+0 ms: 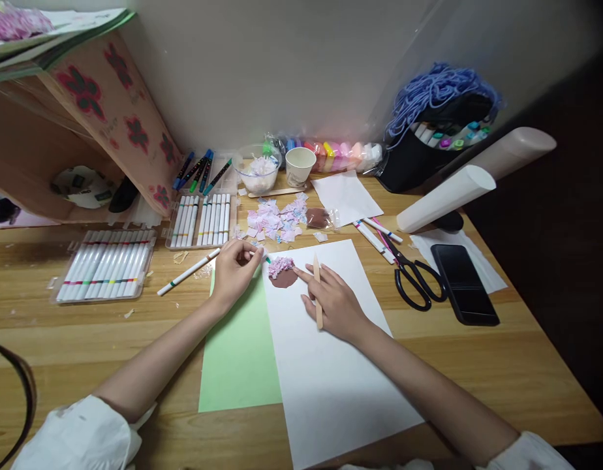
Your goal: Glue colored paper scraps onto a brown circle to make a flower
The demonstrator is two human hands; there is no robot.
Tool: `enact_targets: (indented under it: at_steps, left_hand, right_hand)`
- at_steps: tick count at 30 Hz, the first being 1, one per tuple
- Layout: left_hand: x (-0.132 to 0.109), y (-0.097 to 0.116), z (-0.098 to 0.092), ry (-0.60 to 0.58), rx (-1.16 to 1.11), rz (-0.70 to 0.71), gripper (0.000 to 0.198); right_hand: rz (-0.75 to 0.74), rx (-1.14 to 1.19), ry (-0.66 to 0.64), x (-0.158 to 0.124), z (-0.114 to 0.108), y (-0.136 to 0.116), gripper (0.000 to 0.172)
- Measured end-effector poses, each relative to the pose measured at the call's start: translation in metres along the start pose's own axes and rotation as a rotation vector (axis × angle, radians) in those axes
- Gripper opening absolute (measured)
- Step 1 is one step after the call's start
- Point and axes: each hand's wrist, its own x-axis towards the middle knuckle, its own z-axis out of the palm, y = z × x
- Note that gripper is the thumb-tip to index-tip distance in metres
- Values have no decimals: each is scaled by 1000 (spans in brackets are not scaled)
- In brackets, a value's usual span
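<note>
My left hand (237,274) is closed in a pinch at the left edge of the white sheet (331,378). From its fingertips juts a thin white piece with a green tip (267,259); most of it is hidden. My right hand (333,297) holds a flat pointed wooden stick (318,294) between its fingers. Its index fingertip touches the edge of a flat brown round (283,281) on the white sheet. Crumpled pink-lilac paper bits (280,266) cover the upper part of this round. Under the white sheet lies a green sheet (237,365).
Torn paper scraps (277,219) lie behind the sheet, near a paper cup (300,166) and a clear bowl (259,171). Marker cases (106,264) and a loose marker (188,271) are left. Black-handled scissors (419,274) and a phone (464,284) lie right.
</note>
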Motion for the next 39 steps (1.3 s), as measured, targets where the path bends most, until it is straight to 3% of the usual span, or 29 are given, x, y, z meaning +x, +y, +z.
enact_targets:
  at_steps: [3,6,11,16,21,39]
  left_hand:
    - [-8,11,0,-44,-8,82,19]
    - [-18,24,3,-162,-8,138,18]
    - [-20,32,11,-233,61,109,18]
    - [-9,33,21,-266,162,74,17]
    - [0,39,31,-274,224,81,15]
    - [3,41,36,-235,361,206,12]
  right_hand:
    - [-19,10,12,0,0,0,51]
    - [-30,37,15,-1,-1,0,42]
    - [101,303,188,0,-9,2,16]
    - [365,602,293,14,-15,13,36]
    - [373,684,434,17,-6,24,35]
    - [334,607,212,21,-8,25,39]
